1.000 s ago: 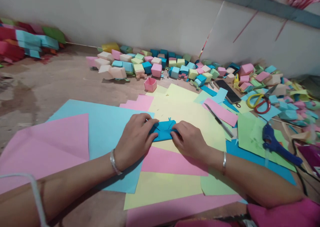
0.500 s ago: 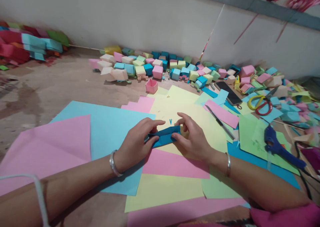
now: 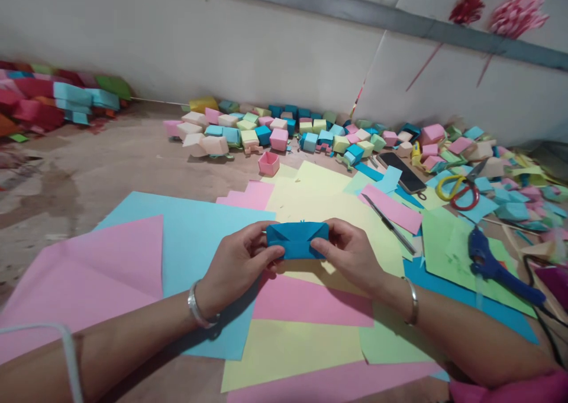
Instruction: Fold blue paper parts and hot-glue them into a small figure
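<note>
I see the left hand (image 3: 237, 267) and right hand (image 3: 350, 255) each pinching an end of a folded blue paper piece (image 3: 297, 239), held just above yellow sheets (image 3: 337, 205) | pink open box (image 3: 268, 163) beyond | scissors (image 3: 459, 190), blue glue gun (image 3: 497, 267) well right.

The folded paper piece (image 3: 297, 239) sits between the left hand (image 3: 237, 267) and the right hand (image 3: 350, 258), above the overlapping paper sheets (image 3: 306, 344) on the floor (image 3: 89, 166). Behind the sheets a row of paper boxes (image 3: 275, 128) runs along the wall (image 3: 222, 42). To the right lie a craft knife (image 3: 390, 216), a phone (image 3: 402, 172), scissors (image 3: 459, 189) and, nearer, a glue gun (image 3: 494, 264)
</note>
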A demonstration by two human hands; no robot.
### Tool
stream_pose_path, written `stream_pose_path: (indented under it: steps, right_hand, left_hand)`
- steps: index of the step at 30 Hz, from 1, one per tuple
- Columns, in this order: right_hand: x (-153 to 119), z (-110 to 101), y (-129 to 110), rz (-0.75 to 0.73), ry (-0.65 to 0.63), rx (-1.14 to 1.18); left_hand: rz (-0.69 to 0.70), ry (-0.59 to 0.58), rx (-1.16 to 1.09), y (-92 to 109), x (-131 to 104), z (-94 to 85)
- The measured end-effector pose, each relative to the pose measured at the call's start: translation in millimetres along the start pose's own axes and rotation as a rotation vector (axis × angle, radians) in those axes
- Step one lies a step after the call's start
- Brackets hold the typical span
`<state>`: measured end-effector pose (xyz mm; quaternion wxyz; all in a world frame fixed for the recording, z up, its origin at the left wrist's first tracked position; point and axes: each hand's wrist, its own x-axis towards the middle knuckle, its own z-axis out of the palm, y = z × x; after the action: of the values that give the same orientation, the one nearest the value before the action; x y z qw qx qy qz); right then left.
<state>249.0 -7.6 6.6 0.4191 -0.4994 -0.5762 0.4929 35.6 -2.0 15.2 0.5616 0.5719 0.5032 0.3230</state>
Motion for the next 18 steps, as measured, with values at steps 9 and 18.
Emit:
stream_pose_path:
  steps: [9, 18]
  right_hand:
    - [2, 3, -3, 0.167, -0.017, 0.189]
    - [1, 1, -1, 0.147, 0.013, 0.184]
  left_hand:
    - [-0.027, 0.016, -0.105, 4, -1, 3.0]
    - [-0.130, 0.009, -0.172, 12, -1, 5.1]
